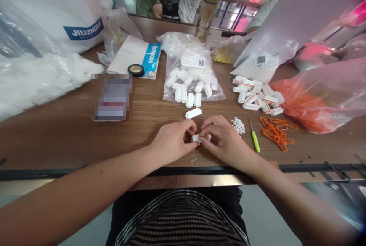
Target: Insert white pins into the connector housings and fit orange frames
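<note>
Between my two hands, low over the table's front, is a small white plastic housing (195,138). My left hand (174,139) pinches its left end between thumb and fingers. Fingers of my right hand (221,137) are pressed together on its right part, covering some of it; whether they also hold a tiny piece is hidden. Another white housing (193,113) lies just beyond. Right of my right hand are a heap of tiny white pieces (238,126), a thin tool with a yellow-green handle (255,141) and several orange frames (276,133).
A clear bag of white housings (188,71) lies ahead. White housings with orange strips (257,95) are piled by a bag of orange parts (311,101). Black tape (136,70) sits on a notebook (134,53). A bottle (206,17) stands behind; a large white bag (54,5) is left.
</note>
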Demonstrator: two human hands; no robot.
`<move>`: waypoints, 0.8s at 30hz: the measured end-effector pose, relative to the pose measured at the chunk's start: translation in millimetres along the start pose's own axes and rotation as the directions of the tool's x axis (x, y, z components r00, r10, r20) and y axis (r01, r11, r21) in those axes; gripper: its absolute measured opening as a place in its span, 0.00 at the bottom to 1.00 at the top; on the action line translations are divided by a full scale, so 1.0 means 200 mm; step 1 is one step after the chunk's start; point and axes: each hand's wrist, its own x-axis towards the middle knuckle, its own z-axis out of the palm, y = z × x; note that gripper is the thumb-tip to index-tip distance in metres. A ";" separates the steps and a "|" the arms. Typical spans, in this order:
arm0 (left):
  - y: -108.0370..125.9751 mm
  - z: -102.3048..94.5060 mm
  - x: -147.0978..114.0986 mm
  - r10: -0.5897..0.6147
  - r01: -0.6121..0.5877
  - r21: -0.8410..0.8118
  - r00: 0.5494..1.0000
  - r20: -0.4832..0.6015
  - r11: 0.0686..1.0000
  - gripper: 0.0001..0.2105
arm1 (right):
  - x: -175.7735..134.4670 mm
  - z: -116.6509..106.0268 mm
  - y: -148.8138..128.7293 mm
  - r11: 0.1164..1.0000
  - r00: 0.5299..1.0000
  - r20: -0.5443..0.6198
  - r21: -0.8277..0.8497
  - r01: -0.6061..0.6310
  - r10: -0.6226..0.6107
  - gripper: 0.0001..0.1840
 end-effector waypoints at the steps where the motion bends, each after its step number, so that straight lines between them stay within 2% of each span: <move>1: 0.00 0.00 0.00 -0.001 0.001 0.000 1.000 0.000 1.000 0.10 | 0.00 0.00 0.00 1.000 1.000 0.001 -0.011 0.005 -0.005 0.04; 5: 0.00 0.00 0.00 -0.006 0.006 -0.004 1.000 0.002 1.000 0.10 | 0.01 0.00 0.00 0.998 1.000 -0.010 -0.060 0.029 -0.029 0.04; 10: 0.00 0.00 0.00 0.000 0.000 -0.014 1.000 0.004 1.000 0.11 | -0.01 -0.02 -0.04 0.991 0.998 0.038 -0.120 0.057 -0.053 0.08; 13: -0.01 0.00 0.00 0.005 -0.005 -0.019 1.000 0.001 1.000 0.11 | -0.03 -0.03 -0.04 0.988 0.998 -0.006 -0.143 0.059 -0.061 0.09; 24: -0.01 0.01 0.00 0.003 -0.003 -0.008 1.000 -0.002 1.000 0.11 | -0.05 0.01 -0.04 0.971 0.995 0.007 -0.217 0.096 -0.097 0.09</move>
